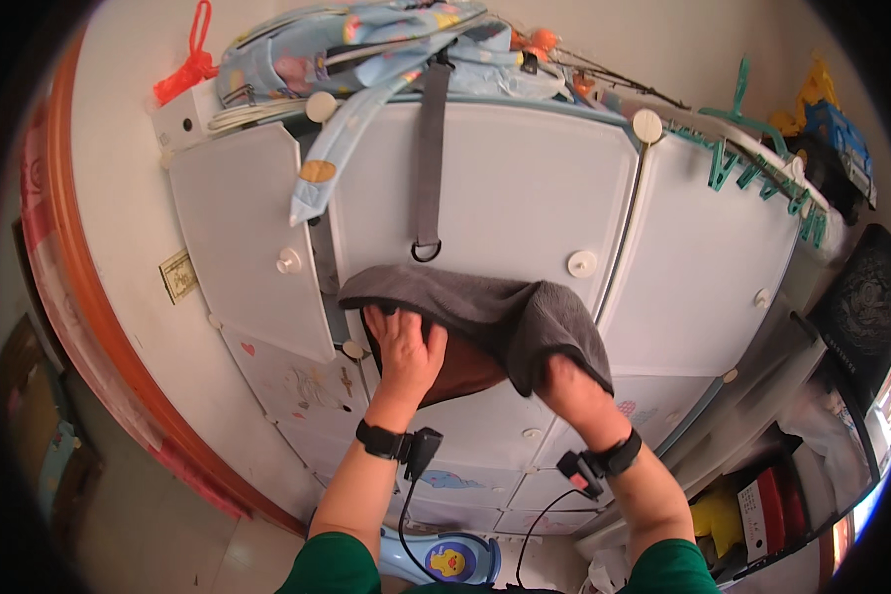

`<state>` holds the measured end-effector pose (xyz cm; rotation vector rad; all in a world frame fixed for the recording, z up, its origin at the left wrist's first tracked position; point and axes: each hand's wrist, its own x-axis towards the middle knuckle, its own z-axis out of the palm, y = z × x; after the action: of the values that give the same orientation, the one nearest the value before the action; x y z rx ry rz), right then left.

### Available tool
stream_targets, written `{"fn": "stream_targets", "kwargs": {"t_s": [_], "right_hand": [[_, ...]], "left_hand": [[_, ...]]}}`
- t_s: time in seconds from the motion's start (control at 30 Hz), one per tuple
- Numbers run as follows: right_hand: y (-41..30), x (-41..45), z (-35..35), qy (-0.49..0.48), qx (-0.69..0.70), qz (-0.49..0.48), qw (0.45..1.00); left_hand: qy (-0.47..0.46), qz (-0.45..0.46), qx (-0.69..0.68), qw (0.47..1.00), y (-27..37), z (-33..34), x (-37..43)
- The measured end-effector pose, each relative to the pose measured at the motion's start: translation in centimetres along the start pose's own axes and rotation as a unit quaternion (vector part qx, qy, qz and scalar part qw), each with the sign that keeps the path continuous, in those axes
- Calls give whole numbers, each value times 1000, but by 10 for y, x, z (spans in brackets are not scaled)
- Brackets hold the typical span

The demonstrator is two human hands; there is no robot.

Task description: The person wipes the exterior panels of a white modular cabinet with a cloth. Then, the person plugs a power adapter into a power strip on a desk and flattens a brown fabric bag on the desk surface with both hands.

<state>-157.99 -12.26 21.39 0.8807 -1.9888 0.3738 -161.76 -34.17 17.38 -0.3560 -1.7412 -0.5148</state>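
Note:
A grey plush cloth (482, 297) with dark edging hangs in front of the white cabinet doors, and part of its brown underside (464, 371) shows. My left hand (405, 349) holds its left part, with the fingertips tucked beneath the edging. At the right part, my right hand (572, 386) reaches under a raised fold, which hides most of its fingers. Both wrists wear black straps with small cabled devices. Just above the cloth dangles a grey strap (431, 156) ending in a black D-ring (425, 251).
A light-blue patterned bag (356, 56) lies on top of the white cabinet (490, 178), whose left door (245, 237) stands ajar. Green clothes-pegs (724, 167) hang at the upper right. Below, a blue child's seat (482, 557) with a duck picture is on the floor.

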Motion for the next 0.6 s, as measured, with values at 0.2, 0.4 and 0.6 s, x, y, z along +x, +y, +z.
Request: {"fn": "stream_targets", "kwargs": {"t_s": [0.2,0.4,0.6], "right_hand": [[37,-12,6,-24,-112,-20,993],[32,-38,5,-106,-93,6,990],[57,-3,-4,-55,-166,-87,981]], "left_hand": [[-15,89,73,993,-1,14,-8],[-60,147,14,987,-2,24,-36],[-58,166,26,984,-3,28,16]]}}
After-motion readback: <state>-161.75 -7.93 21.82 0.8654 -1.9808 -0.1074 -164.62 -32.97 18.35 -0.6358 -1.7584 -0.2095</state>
